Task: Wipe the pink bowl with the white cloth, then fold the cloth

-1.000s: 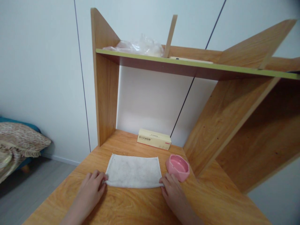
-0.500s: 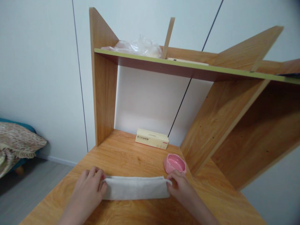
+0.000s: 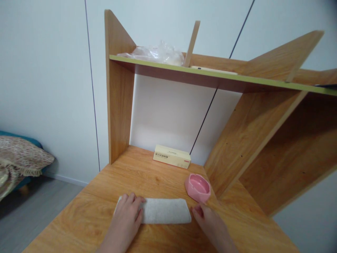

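Observation:
A pale grey fabric pad [image 3: 165, 211], long and narrow with rounded right corners, lies flat across the desktop. My left hand [image 3: 129, 212] covers much of its left part. The fingers bend over the pad's far edge and the thumb lies close to them, closed on the fabric. Just beyond the pad's right end is my right hand [image 3: 206, 218], thumb and forefinger drawn together. Whether a small piece of the pad is pinched there is hidden. Right behind that hand stands a pink faceted bowl [image 3: 198, 188].
A cream box [image 3: 172, 156] with printed lettering stands at the back of the wooden desk [image 3: 105, 196]. Above runs a shelf [image 3: 168, 68] carrying a clear plastic bag [image 3: 160, 54]. An upright wooden panel [image 3: 231, 147] bounds the right side. A patterned cushion [image 3: 23, 154] is at far left.
My left hand has moved right from the pad's left end onto its top. The right hand has left the loop at the right end. The pad now lies flatter, its grey face up.

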